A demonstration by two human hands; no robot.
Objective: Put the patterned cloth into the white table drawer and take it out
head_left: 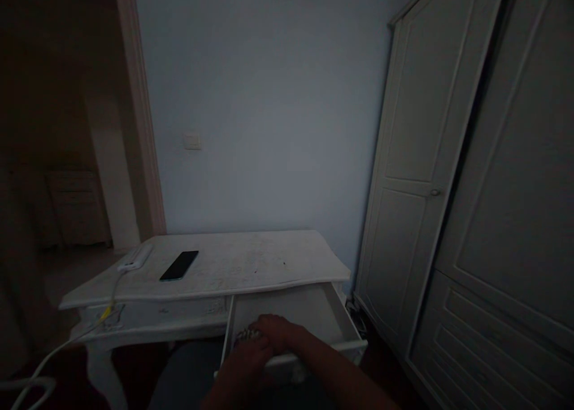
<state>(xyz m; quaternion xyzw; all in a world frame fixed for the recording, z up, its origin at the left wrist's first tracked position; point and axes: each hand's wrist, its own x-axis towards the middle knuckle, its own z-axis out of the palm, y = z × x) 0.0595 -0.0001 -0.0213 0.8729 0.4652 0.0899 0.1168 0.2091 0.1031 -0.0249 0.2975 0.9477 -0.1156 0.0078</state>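
A white drawer (305,305) is pulled out of the right side of the white desk (242,257). Over its front left corner, my left hand (253,351) and my right hand (274,331) are close together, with fingers curled. A small beaded or striped light-and-dark object (249,334) shows at my fingers. Its kind is hard to make out in the dim light, and the hands cover part of it. My right forearm crosses the drawer's front edge.
A dark phone (179,265) lies on the desk's left part. Beside it is a white power strip (136,258), whose cable (67,343) hangs down at the left. A grey-white wardrobe (408,159) stands at the right, and a doorway frame (141,105) at the left.
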